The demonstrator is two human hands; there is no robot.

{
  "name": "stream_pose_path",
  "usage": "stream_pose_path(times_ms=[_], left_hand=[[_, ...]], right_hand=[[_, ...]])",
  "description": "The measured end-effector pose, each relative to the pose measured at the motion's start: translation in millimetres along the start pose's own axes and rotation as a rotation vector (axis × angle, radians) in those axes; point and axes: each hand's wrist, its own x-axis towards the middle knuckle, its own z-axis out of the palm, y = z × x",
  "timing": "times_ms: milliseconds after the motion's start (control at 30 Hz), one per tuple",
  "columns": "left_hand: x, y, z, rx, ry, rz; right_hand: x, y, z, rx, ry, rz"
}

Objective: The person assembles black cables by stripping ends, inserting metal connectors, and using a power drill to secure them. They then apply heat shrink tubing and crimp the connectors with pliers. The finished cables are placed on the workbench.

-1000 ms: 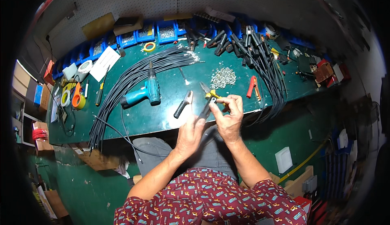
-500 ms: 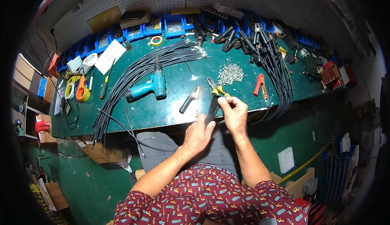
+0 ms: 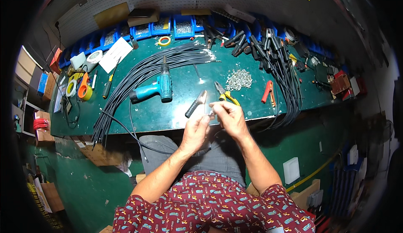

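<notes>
Over the bench's front edge, my left hand (image 3: pixel 196 132) and my right hand (image 3: pixel 230 117) come together. My left fingers are closed, thumb up, and my right thumb and forefinger pinch close to them. A small pale piece (image 3: pixel 211 113) shows between the fingertips; its kind is unclear. A dark cable stretch (image 3: pixel 204 151) shows below my left hand. Just beyond the hands lie pliers with yellow handles (image 3: pixel 228 96) and a clamp with a black grip (image 3: pixel 194 107). A heap of small metal fasteners (image 3: pixel 239 80) lies past the pliers.
A teal cordless drill (image 3: pixel 153 91) lies on a long bundle of black cables (image 3: pixel 121 94). To the right are a red clamp handle (image 3: pixel 266 92) and black clamps with cables (image 3: pixel 281 69). Blue bins (image 3: pixel 183 30) line the back. Tape rolls (image 3: pixel 85 92) sit at left.
The black piece that stood up from my left hand no longer shows. Both hands have shifted left, and my right fingers have come off the pliers' side toward my left fingertips.
</notes>
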Motion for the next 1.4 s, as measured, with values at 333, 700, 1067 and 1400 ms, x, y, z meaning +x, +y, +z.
stream_pose_path(times_ms=[333,700,1067,1400], left_hand=[[-9,-24,-18,-0.376,0.225,-0.19],[4,-29,-4,-0.128,0.282,0.019],[4,-5,2,0.243,0.249,0.091],[10,-36,-14,-0.045,0.352,0.041]], right_hand=[[91,77,19,-0.813,0.079,0.142],[55,22,17,-0.005,0.051,0.18],[27,5,21,0.05,0.109,0.093],[43,32,-13,-0.015,0.02,0.006]])
